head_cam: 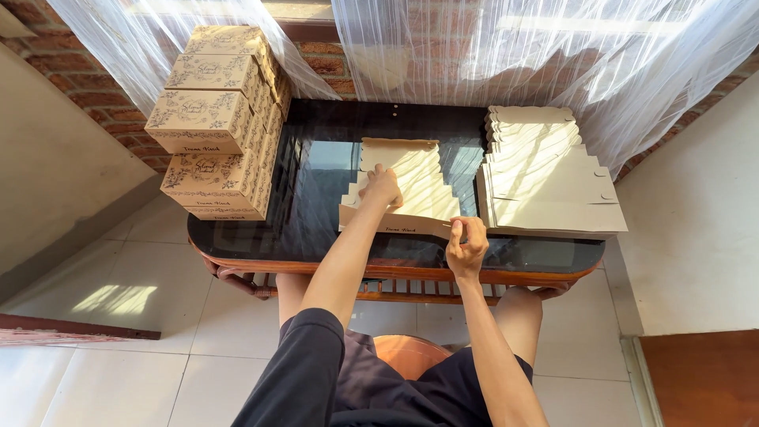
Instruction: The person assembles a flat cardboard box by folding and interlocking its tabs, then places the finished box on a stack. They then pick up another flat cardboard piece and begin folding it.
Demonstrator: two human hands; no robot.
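A flat, unfolded cardboard box blank (403,186) lies on the dark glass top of a low table (316,213), roughly at the middle of the surface and just in front of the person. The left hand (383,187) rests on top of the blank near its middle, fingers curled loosely and pressing down rather than closed around anything. The right hand (466,243) is at the blank's near right corner, at the table's front edge, with the fingers pinched narrow on the cardboard edge there. To the right of the blank, just beside it, sits a stack of more flat blanks (545,170), fanned so that their notched edges step back toward the window. On the left end of the table stands a pile of finished, folded boxes (217,119), tan with a dark floral print, stacked in 2 or more columns and leaning slightly past the table's edge. Sheer white curtains (506,47) hang behind the table against a brick wall, and pale floor tiles (118,316) show below.
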